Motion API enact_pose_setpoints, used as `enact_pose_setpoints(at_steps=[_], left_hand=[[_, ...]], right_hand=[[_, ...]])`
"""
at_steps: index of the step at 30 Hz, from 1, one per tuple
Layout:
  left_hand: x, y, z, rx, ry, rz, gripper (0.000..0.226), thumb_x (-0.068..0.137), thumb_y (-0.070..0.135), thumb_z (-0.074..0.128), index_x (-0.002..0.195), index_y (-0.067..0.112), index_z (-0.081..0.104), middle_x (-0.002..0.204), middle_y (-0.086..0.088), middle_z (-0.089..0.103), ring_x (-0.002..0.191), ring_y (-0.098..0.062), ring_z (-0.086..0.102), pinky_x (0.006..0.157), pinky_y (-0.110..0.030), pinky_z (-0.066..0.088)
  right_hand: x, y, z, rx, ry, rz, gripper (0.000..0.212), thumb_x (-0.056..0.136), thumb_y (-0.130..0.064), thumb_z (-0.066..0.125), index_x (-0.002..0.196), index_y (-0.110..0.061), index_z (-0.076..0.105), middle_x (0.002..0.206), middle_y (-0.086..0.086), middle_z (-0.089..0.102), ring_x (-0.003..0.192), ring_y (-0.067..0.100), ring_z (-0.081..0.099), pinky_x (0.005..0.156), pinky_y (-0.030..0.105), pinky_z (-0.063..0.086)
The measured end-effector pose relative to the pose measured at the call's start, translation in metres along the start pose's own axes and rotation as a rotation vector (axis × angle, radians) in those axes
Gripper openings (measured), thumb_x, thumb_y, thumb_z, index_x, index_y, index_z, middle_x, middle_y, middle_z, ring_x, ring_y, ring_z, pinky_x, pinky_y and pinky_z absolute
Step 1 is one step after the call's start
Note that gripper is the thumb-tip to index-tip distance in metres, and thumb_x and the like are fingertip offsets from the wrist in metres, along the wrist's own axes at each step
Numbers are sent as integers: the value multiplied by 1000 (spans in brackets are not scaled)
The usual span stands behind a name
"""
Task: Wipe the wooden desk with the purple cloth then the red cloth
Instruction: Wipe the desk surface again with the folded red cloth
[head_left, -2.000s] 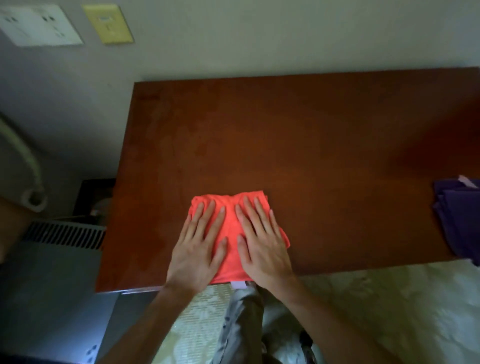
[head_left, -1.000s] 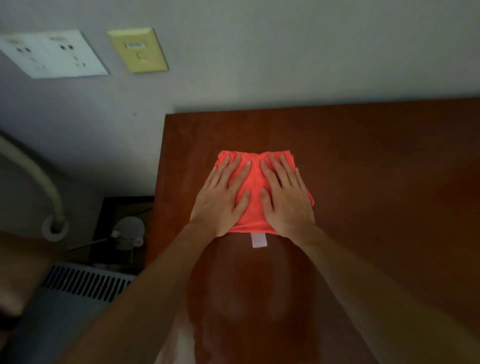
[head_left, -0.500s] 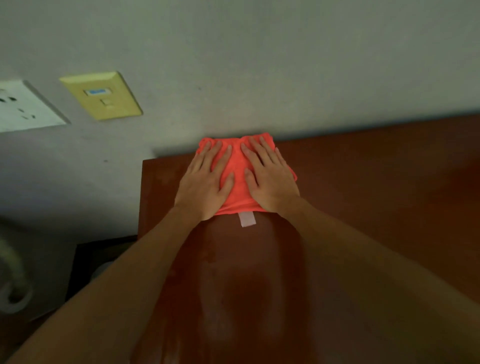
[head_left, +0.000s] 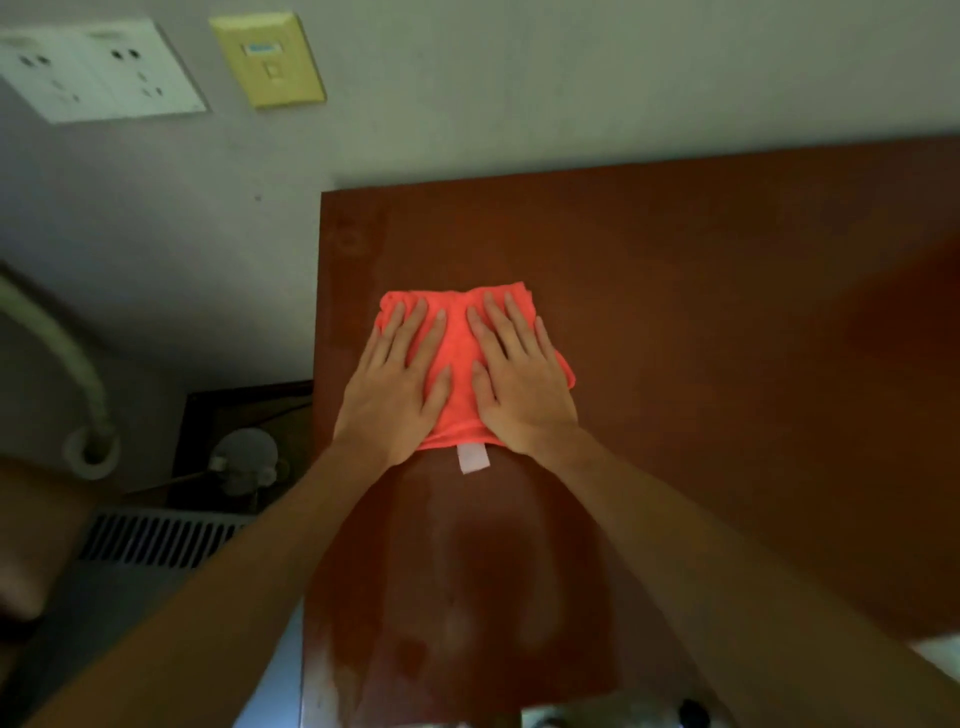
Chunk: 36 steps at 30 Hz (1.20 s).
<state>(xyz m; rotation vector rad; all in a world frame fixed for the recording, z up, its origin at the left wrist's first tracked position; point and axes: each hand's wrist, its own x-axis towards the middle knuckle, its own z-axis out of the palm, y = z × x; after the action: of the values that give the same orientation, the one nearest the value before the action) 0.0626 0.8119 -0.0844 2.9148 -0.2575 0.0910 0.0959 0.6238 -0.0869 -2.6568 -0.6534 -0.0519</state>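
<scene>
The folded red cloth (head_left: 457, 358) lies flat on the wooden desk (head_left: 727, 312), near its left edge and a little short of the back edge. My left hand (head_left: 395, 395) presses down on the cloth's left half and my right hand (head_left: 519, 384) on its right half, fingers spread and pointing toward the wall. A white tag (head_left: 472, 460) sticks out from the cloth's near side between my wrists. The desk surface below my hands looks shiny with streaks. The purple cloth is out of view.
The grey wall behind the desk carries white sockets (head_left: 98, 67) and a yellow plate (head_left: 267, 60). Left of the desk, lower down, are a white pipe (head_left: 67, 364), a vent grille (head_left: 156, 538) and a dark box holding a round object (head_left: 244, 457).
Both hands slid the red cloth from the desk's front edge up to the back edge at the wall. Now it has come back a little toward me.
</scene>
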Motion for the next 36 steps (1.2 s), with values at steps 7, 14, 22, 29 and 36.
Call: enact_pose_setpoints(at_steps=[7,14,22,29,36], left_hand=[[-158,42,-7,-49,3,-59,64,106,46,23,162,15,16,170,-9,12,158,-23,0,127,-50,16],[-243,65,-13,-74,23,-103,63,105,44,28,161,15,21,169,-8,16,158,-23,4,125,-53,21],[-237,54,-13,-104,37,-112,65,103,46,35,161,20,21,169,-5,17,158,-21,5,126,-50,19],[-153,13,-13,-91,84,-131,65,103,48,31,161,19,23,169,-6,18,158,-21,6,126,-48,19],[-18,-51,-12,-70,137,-158,67,102,51,28,160,19,25,168,-9,22,157,-24,10,127,-47,17]], right_hand=[[-141,-63,0,-13,-60,-31,63,104,-36,25,163,-16,23,172,4,18,161,21,5,130,52,13],[-213,-99,0,-28,-54,-65,61,104,-34,30,163,-18,24,173,1,17,161,19,4,129,52,18],[-198,-93,2,0,-50,-121,61,104,-35,33,162,-18,29,172,1,21,161,19,8,128,52,21],[-100,-69,11,24,-33,-149,61,101,-35,35,160,-17,35,169,3,28,160,21,15,127,52,21],[55,-34,19,2,-16,-201,63,100,-39,32,158,-15,37,167,6,33,158,25,22,128,52,21]])
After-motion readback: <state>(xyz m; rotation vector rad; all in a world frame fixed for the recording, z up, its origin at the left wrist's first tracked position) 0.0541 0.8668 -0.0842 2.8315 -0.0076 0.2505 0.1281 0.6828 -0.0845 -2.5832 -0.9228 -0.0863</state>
